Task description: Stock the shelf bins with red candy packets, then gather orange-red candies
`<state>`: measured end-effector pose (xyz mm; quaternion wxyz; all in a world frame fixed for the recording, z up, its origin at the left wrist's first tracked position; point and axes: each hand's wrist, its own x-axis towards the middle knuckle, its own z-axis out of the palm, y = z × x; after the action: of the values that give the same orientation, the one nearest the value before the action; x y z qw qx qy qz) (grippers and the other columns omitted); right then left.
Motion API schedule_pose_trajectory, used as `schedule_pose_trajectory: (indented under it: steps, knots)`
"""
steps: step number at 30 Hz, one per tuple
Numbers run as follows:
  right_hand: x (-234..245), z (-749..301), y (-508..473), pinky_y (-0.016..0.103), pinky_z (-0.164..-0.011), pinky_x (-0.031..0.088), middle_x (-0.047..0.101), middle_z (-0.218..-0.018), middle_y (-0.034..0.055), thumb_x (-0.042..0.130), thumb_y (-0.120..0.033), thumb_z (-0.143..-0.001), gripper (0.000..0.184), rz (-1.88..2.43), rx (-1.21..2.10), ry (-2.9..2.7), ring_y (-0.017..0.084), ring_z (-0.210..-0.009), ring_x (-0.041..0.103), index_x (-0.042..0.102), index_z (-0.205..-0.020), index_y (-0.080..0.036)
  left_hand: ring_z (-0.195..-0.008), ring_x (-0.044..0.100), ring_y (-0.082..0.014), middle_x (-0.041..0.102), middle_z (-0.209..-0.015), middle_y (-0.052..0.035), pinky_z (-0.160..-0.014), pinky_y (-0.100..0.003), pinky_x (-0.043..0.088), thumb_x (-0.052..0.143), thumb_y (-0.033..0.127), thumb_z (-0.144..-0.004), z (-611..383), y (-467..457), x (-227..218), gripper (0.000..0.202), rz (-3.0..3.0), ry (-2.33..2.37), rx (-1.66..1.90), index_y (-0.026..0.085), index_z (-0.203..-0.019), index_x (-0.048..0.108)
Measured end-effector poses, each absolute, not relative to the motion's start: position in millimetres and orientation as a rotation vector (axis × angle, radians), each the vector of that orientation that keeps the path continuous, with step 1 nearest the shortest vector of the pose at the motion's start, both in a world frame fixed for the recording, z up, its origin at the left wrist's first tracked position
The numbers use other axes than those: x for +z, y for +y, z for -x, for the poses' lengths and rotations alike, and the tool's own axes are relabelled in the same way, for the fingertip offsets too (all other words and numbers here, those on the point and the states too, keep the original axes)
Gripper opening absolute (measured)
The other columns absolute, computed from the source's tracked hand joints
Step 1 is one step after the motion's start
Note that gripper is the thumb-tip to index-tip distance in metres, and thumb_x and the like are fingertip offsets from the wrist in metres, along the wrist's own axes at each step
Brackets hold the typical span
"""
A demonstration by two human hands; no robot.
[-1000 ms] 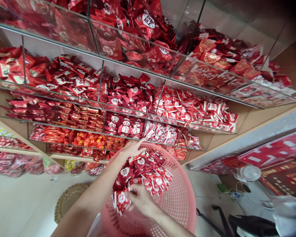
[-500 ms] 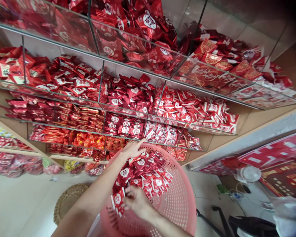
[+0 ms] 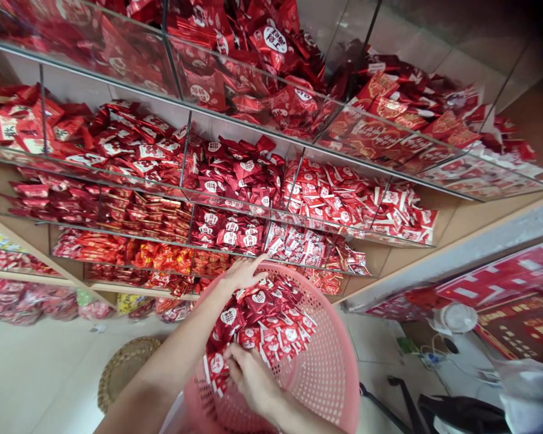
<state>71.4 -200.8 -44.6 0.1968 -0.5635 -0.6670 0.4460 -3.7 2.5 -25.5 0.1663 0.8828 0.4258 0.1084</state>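
Right hand [image 3: 254, 377] curled inward | red packet [image 3: 218, 364]: white label [image 3: 216, 362], characters unclear

Bare hands [image 3: 244, 273], slender fingers [image 3: 234, 354], bare wrists [image 3: 228, 282], bare forearms [image 3: 176, 355] tapering toward the wrists

Basket [image 3: 332, 361]: rnd, pink plastic, open top, perforated w/ small holes, partly filled. Dk red pkts [image 3: 259, 297], white-labelled, heaped toward far side. Brighter red-&-white pkts [image 3: 288, 336] lie nearer, overlapping at assorted angles; white-edged pkt [image 3: 216, 363] sits at near L end of pile, label up.
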Motion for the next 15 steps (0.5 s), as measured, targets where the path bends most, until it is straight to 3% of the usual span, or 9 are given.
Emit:
schedule_pose_trajectory:
  steps: [6,15]
  knots:
    - [-44.7,-68.8,-200.9,0.017,-0.052,0.035,0.056,-0.066,-0.0023,0.041,-0.014,-0.079,0.018,1.633,1.048,-1.974,0.01,-0.055,0.051,0.055,-0.086,-0.022,-0.09,0.058,-0.0234,0.064,-0.095,-0.0041,-0.077,-0.032,0.039,0.028,0.059,-0.082,4.1,5.6,-30.9,0.061,-2.527,1.2,0.317,0.029,-0.135,0.019]
    - [-31.4,-72.9,-201.2,0.021,-0.057,0.039,0.063,-0.083,0.0011,0.052,-0.019,-0.073,0.039,1.716,1.019,-2.23,0.016,-0.069,0.059,0.049,-0.111,-0.027,-0.091,0.057,-0.0236,0.063,-0.097,-0.0045,-0.077,-0.032,0.039,0.029,0.058,-0.082,3.9,4.7,-28.7,0.06,-2.518,1.201,0.318,0.029,-0.134,0.02]
